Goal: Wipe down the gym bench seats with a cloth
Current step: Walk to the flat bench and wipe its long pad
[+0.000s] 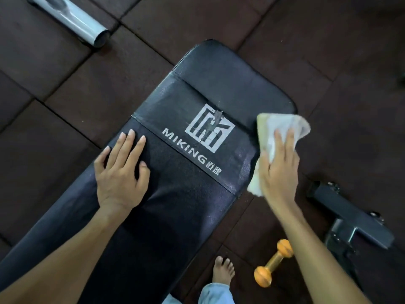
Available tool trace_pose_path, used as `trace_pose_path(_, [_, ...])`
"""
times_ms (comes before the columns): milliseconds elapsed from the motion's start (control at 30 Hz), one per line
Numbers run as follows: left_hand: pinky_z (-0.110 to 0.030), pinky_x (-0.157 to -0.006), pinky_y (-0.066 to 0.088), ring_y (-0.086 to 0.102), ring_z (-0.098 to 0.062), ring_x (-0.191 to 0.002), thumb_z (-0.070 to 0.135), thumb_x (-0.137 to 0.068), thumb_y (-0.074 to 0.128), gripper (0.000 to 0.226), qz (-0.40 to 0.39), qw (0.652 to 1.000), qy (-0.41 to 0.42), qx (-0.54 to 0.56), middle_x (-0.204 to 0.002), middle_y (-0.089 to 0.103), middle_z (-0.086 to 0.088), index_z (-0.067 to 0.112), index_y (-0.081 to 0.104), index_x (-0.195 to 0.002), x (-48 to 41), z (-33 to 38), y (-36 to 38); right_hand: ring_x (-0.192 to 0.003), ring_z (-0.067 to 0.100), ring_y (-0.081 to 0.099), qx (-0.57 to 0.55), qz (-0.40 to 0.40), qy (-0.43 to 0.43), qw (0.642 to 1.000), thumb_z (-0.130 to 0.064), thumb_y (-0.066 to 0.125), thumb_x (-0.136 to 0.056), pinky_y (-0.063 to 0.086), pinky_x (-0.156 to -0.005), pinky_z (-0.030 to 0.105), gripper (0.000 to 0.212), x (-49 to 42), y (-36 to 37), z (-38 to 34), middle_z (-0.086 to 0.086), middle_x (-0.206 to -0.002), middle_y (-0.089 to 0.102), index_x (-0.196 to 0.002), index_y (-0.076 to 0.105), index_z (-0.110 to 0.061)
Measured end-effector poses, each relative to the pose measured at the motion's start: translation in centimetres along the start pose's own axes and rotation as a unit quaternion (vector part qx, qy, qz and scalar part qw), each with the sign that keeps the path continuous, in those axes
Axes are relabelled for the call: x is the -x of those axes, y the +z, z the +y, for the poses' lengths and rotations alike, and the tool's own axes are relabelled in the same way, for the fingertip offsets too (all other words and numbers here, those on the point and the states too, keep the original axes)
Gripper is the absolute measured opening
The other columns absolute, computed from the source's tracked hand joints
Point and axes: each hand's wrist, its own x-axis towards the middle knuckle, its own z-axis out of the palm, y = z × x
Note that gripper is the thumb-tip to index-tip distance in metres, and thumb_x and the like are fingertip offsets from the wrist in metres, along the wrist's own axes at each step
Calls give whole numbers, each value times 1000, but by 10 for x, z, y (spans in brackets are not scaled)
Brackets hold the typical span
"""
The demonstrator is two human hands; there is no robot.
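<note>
— Nearest us?
— An orange dumbbell (274, 263) is lying on the floor by a bare foot (223, 270).
— The hands?
— Left hand (120, 170) is resting flat, grip open, on the bench seat (175, 216). Right hand (278, 170) is gripping the cloth (282, 126) at the seat's right edge.

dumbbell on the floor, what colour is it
The dumbbell is orange with a yellowish handle, seen in the head view, the only one here.

Dark rubber floor tiles (65, 88); grey metal tube (72, 20) top left; orange dumbbell (274, 263), black frame (350, 216) right.
</note>
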Motion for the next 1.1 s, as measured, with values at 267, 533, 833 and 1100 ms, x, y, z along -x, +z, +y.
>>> trace_pose_path(267, [-43,-113,24,28,-12,-143,26,-92,37,51,-1,1000,-6,7,-152,36,-1,18,45,-142,0,-1,1,-126,40,38,117,36,-53,991,-26,40,-93,32,-103,49,50,-90,16,-60,1,-157,29,-143,41,-20])
trace_pose_path(533, [-44,-113,24,26,-12,-144,26,-94,37,50,-6,1000,-2,9,-153,36,-1,19,43,-143,2,-4,2,-118,43,48,80,-15,-275,958,-17,54,-83,46,-86,48,52,44,25,-59,1,-145,48,-135,53,-19])
trace_pose_path(833, [-40,-116,18,20,-12,-146,29,-98,31,50,-47,999,-9,4,-155,31,0,22,36,-146,5,0,-4,-123,39,49,160,-54,-219,961,-30,58,-85,40,-95,49,51,10,48,-132,-3,-146,47,-135,53,-24])
trace_pose_path(1100, [-41,-118,12,20,-18,-146,39,-95,30,56,-201,978,-56,31,-156,28,-5,17,38,-146,145,4,-62,-115,38,43,81,-187,-117,972,-12,53,-84,37,-95,52,52,133,-13,-113,-1,-150,40,-135,49,-20])
